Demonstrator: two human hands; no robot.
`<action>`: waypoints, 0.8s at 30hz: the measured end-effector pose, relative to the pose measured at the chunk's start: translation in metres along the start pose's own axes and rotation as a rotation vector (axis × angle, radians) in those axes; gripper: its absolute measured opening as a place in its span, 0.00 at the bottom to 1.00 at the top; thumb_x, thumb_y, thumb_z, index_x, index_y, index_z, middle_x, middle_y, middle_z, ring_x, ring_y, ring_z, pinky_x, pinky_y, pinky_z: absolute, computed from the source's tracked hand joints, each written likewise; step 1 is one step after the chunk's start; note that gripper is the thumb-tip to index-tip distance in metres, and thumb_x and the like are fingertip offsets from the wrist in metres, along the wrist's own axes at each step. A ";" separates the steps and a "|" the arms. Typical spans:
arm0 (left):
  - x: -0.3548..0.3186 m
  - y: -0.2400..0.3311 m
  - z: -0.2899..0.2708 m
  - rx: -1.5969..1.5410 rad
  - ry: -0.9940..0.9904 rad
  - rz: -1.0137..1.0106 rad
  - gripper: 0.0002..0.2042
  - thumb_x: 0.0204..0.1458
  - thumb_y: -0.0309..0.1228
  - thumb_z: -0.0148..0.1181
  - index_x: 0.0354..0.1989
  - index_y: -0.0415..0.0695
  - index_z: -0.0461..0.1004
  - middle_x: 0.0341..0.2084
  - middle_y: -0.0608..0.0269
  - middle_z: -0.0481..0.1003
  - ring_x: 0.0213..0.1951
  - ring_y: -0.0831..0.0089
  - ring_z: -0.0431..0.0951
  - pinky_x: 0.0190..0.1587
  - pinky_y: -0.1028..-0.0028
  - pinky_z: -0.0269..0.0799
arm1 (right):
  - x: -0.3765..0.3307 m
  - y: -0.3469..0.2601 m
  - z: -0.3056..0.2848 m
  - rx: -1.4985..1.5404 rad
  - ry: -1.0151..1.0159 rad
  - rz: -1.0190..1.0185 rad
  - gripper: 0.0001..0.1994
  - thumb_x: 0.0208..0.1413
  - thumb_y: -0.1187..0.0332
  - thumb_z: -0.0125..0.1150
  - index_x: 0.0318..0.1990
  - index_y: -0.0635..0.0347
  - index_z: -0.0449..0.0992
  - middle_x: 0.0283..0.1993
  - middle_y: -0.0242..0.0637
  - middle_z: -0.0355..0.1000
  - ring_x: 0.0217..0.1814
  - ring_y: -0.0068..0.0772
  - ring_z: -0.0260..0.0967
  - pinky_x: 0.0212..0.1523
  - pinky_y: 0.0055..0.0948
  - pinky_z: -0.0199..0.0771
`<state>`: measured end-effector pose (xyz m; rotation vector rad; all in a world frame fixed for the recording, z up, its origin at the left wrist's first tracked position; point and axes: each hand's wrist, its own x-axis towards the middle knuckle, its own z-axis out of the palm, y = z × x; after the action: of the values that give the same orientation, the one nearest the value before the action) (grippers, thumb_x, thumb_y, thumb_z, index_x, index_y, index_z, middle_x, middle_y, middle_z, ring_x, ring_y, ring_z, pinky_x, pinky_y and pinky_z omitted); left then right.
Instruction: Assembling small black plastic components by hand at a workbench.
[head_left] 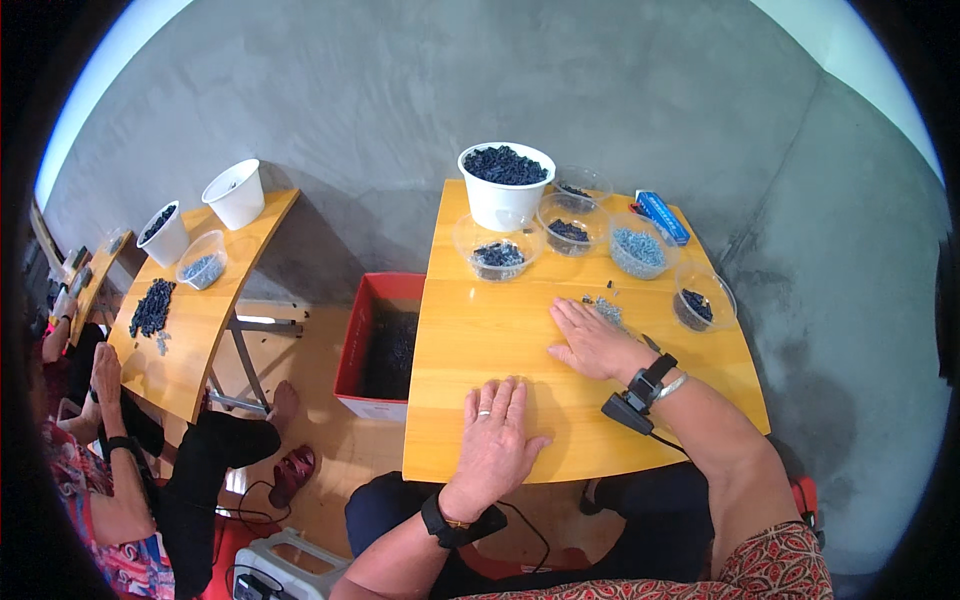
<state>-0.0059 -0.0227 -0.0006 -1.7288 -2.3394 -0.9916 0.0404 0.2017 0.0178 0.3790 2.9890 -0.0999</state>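
Observation:
My left hand (497, 440) lies flat near the front edge of the yellow wooden table (455, 370), fingers stretched out, holding nothing. Farther forward and to the right, my right hand (597, 342) rests palm down with its fingers extended. Just beyond its fingers is a small loose pile of pale grey-blue pieces (606, 309), partly hidden by the hand. Behind the pile stand clear round tubs: one with pale blue pieces (640, 248), one with dark pieces (569, 232), one with mixed dark and pale pieces (498, 256). Another tub with dark pieces (694, 308) tilts at the right.
A white bucket (497, 203) heaped with dark pieces stands at the back, and a blue box (662, 217) lies at the back right. Left of the table, a red bin (362, 345) on the floor holds dark pieces. Another person sits at a neighbouring table (190, 340).

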 end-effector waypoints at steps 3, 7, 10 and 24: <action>-0.001 0.000 0.000 0.002 -0.001 0.002 0.32 0.36 0.36 0.62 0.50 0.30 0.59 0.48 0.44 0.61 0.51 0.50 0.58 0.54 0.55 0.49 | -0.010 -0.006 -0.010 0.035 0.008 -0.001 0.31 0.54 0.55 0.41 0.58 0.69 0.47 0.63 0.50 0.43 0.67 0.43 0.36 0.64 0.36 0.34; 0.000 0.003 -0.004 0.040 -0.036 0.020 0.32 0.37 0.35 0.62 0.50 0.30 0.58 0.49 0.44 0.60 0.52 0.50 0.58 0.54 0.54 0.49 | 0.005 -0.015 -0.040 0.099 0.345 -0.172 0.25 0.48 0.66 0.51 0.54 0.67 0.56 0.56 0.49 0.54 0.61 0.46 0.47 0.61 0.41 0.42; -0.002 0.000 0.002 0.007 -0.025 -0.027 0.35 0.37 0.34 0.62 0.52 0.29 0.54 0.50 0.42 0.59 0.53 0.49 0.57 0.55 0.54 0.48 | 0.035 -0.028 -0.050 0.135 0.573 -0.275 0.23 0.46 0.71 0.53 0.52 0.65 0.59 0.53 0.50 0.58 0.58 0.47 0.52 0.60 0.43 0.44; 0.001 -0.001 0.008 0.065 -0.021 -0.137 0.40 0.35 0.34 0.63 0.54 0.28 0.48 0.51 0.39 0.56 0.54 0.47 0.55 0.56 0.53 0.44 | 0.040 0.009 -0.043 0.106 0.335 -0.241 0.07 0.49 0.71 0.48 0.34 0.57 0.72 0.35 0.38 0.69 0.48 0.37 0.62 0.56 0.45 0.46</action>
<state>-0.0050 -0.0182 -0.0068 -1.5824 -2.5019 -0.9091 -0.0007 0.2233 0.0543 0.0444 3.3587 -0.2409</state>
